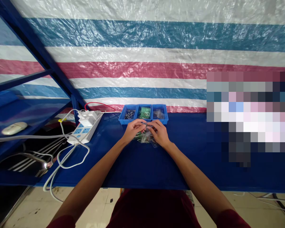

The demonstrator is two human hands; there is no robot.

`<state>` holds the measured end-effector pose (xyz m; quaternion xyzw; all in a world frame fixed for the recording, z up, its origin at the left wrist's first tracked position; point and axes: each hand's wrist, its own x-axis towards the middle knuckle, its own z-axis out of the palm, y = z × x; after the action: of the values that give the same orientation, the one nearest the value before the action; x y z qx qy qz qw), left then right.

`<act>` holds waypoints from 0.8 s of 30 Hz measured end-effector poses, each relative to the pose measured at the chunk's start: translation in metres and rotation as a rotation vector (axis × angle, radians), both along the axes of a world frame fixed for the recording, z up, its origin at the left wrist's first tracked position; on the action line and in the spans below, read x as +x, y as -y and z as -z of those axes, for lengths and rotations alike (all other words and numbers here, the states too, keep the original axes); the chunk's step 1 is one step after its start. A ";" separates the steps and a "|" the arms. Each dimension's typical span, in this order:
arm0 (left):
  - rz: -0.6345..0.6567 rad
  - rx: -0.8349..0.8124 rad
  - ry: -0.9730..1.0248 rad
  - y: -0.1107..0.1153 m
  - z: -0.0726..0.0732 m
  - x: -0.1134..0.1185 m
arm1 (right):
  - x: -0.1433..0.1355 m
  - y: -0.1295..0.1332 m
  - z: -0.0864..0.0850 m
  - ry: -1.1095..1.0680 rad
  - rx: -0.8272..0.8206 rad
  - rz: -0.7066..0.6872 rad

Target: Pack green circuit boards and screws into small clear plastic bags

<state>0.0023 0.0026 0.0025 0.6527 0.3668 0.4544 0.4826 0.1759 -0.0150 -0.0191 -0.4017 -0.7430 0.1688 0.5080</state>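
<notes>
Bag (148,125), clear, pinched btwn L hand (134,129) & R hand (160,131), over pile of bags (146,138) nr 3 blue bins (125,122).

Deep-blue table (142,171); behind it, a sheet (142,34) striped white, blue and red; on it, blue trays (123,122), green pieces (144,112), white power strip (86,135).

2 hands drawn close, fingers curled

Both bare forearms reach forward and slant inward from dark red sleeves (231,219). The left hand (134,129) and right hand (160,132) sit near each other ahead of the torso (154,209), backs partly upward, fingers bent, each thumb drawn toward its fingertips. Whether the 2 sets of fingertips touch is too small to tell.
</notes>
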 end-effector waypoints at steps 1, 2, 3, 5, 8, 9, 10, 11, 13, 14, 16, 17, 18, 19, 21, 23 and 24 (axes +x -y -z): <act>0.004 0.015 -0.011 0.000 0.001 0.000 | 0.000 0.000 -0.001 -0.013 0.005 0.022; 0.002 0.040 -0.029 -0.001 0.002 0.000 | 0.000 0.000 -0.001 -0.024 0.004 0.043; -0.006 0.075 -0.055 -0.001 0.003 0.000 | 0.000 0.000 -0.001 -0.033 0.001 0.060; -0.044 0.153 -0.111 -0.002 0.004 0.000 | 0.000 -0.001 -0.002 -0.037 -0.012 0.078; -0.100 0.215 -0.144 -0.004 0.006 0.000 | 0.000 0.000 -0.003 -0.021 -0.030 0.073; -0.102 0.209 -0.138 -0.004 0.006 0.000 | 0.000 0.000 -0.003 -0.018 -0.034 0.068; -0.103 0.193 -0.122 -0.005 0.007 0.000 | 0.000 0.001 -0.003 -0.017 -0.041 0.063; -0.106 0.167 -0.101 -0.005 0.007 0.000 | 0.000 0.001 -0.003 -0.021 -0.047 0.059; -0.124 0.101 -0.054 -0.005 0.008 0.000 | 0.002 0.001 -0.002 -0.033 -0.063 0.036; -0.136 0.069 -0.031 -0.005 0.007 0.000 | 0.002 0.001 -0.002 -0.039 -0.070 0.019; -0.150 0.014 0.009 -0.005 0.005 0.000 | 0.003 0.000 0.000 -0.035 -0.078 -0.022; -0.146 -0.011 0.028 -0.004 0.003 0.000 | 0.003 0.000 0.000 -0.024 -0.079 -0.036; -0.137 -0.035 0.049 -0.003 0.001 0.000 | 0.002 0.000 0.001 -0.006 -0.080 -0.044; -0.121 -0.058 0.066 -0.003 0.000 0.000 | 0.002 0.000 0.001 0.011 -0.076 -0.045; -0.072 -0.087 0.087 -0.002 -0.001 0.001 | 0.001 0.000 0.001 0.029 -0.065 -0.039; -0.027 -0.081 0.088 -0.003 0.000 0.001 | 0.000 0.000 0.000 0.020 -0.048 -0.015; -0.013 -0.065 0.078 -0.003 0.001 0.002 | 0.000 0.000 -0.001 0.005 -0.037 0.005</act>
<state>0.0038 0.0058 0.0012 0.6161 0.3667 0.4706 0.5143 0.1760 -0.0155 -0.0180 -0.4134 -0.7399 0.1802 0.4991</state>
